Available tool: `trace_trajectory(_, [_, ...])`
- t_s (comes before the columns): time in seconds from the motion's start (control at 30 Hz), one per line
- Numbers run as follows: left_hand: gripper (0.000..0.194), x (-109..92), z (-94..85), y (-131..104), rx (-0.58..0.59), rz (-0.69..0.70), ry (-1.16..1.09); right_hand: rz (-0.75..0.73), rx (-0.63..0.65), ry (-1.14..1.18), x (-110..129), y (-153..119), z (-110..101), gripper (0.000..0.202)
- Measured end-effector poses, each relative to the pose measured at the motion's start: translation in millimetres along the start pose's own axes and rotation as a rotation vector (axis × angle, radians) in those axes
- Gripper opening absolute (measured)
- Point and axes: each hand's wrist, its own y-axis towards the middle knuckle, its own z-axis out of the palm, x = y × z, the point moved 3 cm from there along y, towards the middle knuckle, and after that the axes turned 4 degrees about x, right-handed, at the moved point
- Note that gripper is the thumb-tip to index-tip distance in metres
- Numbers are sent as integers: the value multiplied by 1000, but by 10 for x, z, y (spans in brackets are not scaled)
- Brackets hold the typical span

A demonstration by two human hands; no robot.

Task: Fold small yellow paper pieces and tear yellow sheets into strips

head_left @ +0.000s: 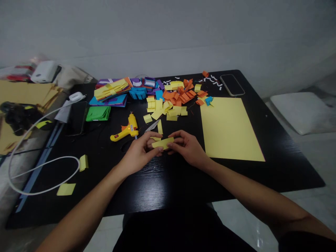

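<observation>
Between both hands is a small yellow paper strip, held just above the table. My left hand pinches its left end between thumb and fingers. On its right end the thumb and fingers of my right hand are closed. Right behind the hands lie scissors, their handles partly hidden by my left hand. A yellow glue gun rests on its side to the left of them. Loose yellow paper pieces are heaped farther back, beside folded orange pieces.
A large yellow sheet lies at right, with a phone behind it. Stacked coloured papers and green paper sit at back left. A white cable loops over the left side, near another dark phone.
</observation>
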Motion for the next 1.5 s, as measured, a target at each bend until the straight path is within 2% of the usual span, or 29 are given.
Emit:
trace_trajectory(0.13, [33,18,14,7,-11,-15,-67,-8,4,56,8,-5,-1,35])
trace_trajectory(0.33, [27,12,44,9,-115,-5,-120,-16,-15,93,-17,-8,18,40])
trace_trajectory(0.4, [28,34,79,5,-104,-16,-148,-32,-45,72,-22,-11,14,41])
trace_trajectory(0.5, [27,78,137,-8,-21,-71,-175,-53,-90,29,-7,-15,1,35])
trace_trajectory(0.6, [25,84,147,-22,26,-74,-101,-69,-91,-16,25,-24,9,30])
trace_trajectory(0.73, [21,42,83,-16,-99,21,49,-88,-67,-40,51,-42,39,27])
trace_trajectory(0.8, [19,33,72,-9,-125,54,41,-97,-56,-64,55,-49,52,24])
trace_trajectory(1.2, [5,-49,84,-1,-106,102,-39,-115,-13,1,114,-66,63,9])
trace_trajectory(1.5, [6,-14,73,-24,-119,99,118,-106,-25,-42,116,-81,49,15])
